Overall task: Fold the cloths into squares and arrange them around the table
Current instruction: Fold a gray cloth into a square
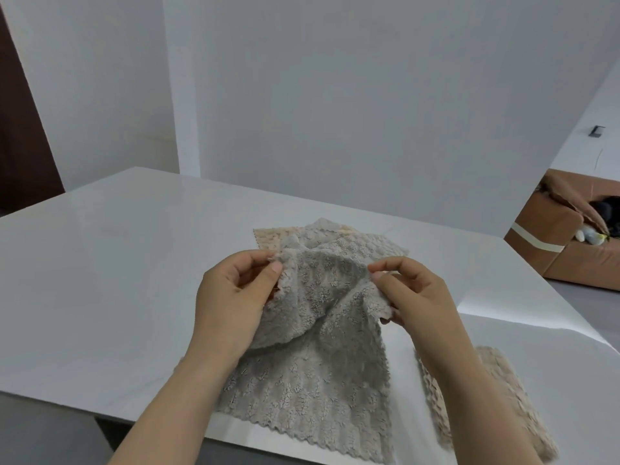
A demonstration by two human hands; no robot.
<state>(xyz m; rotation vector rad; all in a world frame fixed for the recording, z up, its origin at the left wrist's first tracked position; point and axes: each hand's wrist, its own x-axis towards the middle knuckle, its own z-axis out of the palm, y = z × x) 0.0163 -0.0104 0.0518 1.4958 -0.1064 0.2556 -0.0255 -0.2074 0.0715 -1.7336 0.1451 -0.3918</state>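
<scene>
A grey fluffy cloth (318,370) hangs between my hands above the white table (117,263), its lower part draped over the near table edge. My left hand (231,303) pinches its upper left corner between thumb and fingers. My right hand (412,297) pinches the upper right corner. Behind the held cloth, several unfolded cloths lie in a loose pile (369,243), grey on top with a beige one (271,238) showing at the left. A folded beige cloth (510,397) lies at the table's near right edge, partly hidden by my right forearm.
The table's left half and far side are bare white surface. A brown cardboard box (563,246) with dark items inside stands on the floor at the right, beyond the table. White walls stand behind.
</scene>
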